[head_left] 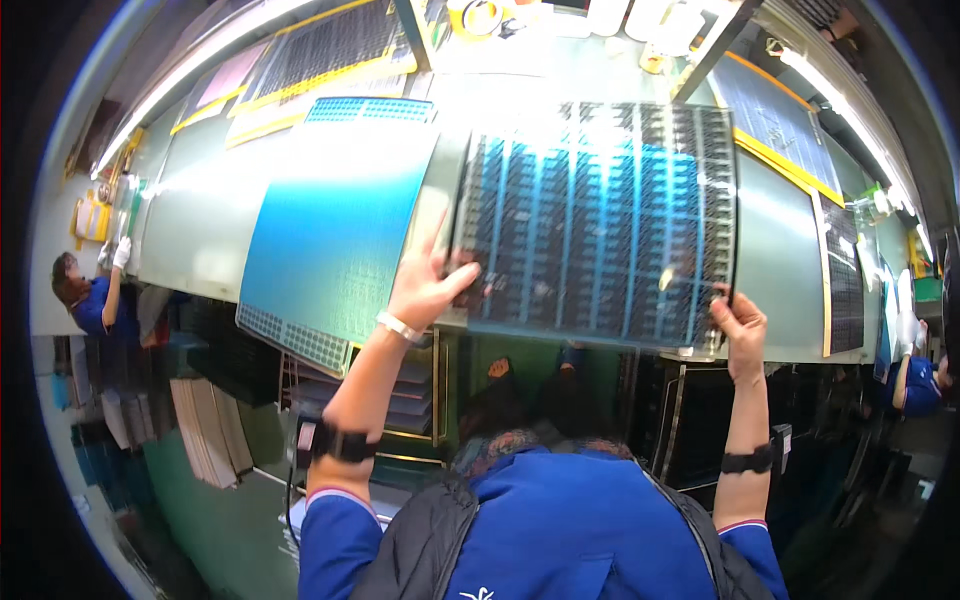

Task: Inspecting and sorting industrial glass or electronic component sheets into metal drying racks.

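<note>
Head view, looking down over a blue jacket and dark vest. Left hand point(425, 290) spread, fingers splayed against the lower left corner of a transparent sheet point(595, 225), thumb hooked over its edge. Right hand point(740, 325) pinched onto the lower right corner of that same sheet, fingers curled around the border. Held up off the bench, slightly tilted, between both hands and above the near edge of the table; printed with dark rectangular blocks in columns, glare from the lamps washing out its upper part. Judged about midway: sheet lifted and under control at two corners, not yet laid flat on anything. Just to the left, partly under the sheet's left edge, a blue panel point(335, 235) lying on the grey-green workbench point(190, 225), its near corner overhanging the table edge. Farther up, a dark panel in a yellow frame point(325, 45) and a smaller blue gridded panel point(370, 110). To the right, more dark patterned sheets point(775, 115) with yellow borders. Along the upper left and right, long strip lamps point(190, 80). Under the bench, shelves with stacked panels point(205, 425). At far left a person in blue with a white glove point(95, 295); at far right another blue sleeve point(915, 385).
</note>
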### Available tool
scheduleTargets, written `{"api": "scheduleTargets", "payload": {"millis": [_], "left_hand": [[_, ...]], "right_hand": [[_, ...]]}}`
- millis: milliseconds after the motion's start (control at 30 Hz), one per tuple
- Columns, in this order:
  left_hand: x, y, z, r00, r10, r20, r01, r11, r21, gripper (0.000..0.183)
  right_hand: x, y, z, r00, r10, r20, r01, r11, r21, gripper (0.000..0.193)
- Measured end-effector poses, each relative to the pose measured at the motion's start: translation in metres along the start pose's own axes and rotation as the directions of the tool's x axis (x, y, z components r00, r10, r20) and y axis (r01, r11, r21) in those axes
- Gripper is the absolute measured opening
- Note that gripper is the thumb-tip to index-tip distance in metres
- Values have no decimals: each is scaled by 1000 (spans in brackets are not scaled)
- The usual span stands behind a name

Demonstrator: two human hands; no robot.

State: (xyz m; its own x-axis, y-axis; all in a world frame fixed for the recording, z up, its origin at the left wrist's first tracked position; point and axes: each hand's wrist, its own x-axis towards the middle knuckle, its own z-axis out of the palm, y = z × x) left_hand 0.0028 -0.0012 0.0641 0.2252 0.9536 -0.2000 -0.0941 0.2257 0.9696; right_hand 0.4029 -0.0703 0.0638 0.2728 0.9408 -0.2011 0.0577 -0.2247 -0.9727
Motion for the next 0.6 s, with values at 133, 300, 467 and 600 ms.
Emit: {"api": "scheduleTargets", "payload": {"millis": [133, 300, 467, 600], "left_hand": [[46, -22, 19, 982, 164, 98, -185, 940, 285, 58], [19, -67, 0, 920, 345, 187, -383, 680, 626, 31], [-1, -79, -12, 941, 167, 295, -336, 585, 738, 45], [-3, -80, -16, 941, 106, 322, -321, 585, 745, 59]], "right_hand": [[34, 35, -20, 994, 30, -109, -30, 1000, 1, 21], [34, 74, -19, 986, 40, -162, -64, 987, -145, 19], [32, 93, -26, 990, -61, -128, 32, 975, -222, 19], [33, 93, -24, 991, -56, -122, 27, 973, -229, 18]]}}
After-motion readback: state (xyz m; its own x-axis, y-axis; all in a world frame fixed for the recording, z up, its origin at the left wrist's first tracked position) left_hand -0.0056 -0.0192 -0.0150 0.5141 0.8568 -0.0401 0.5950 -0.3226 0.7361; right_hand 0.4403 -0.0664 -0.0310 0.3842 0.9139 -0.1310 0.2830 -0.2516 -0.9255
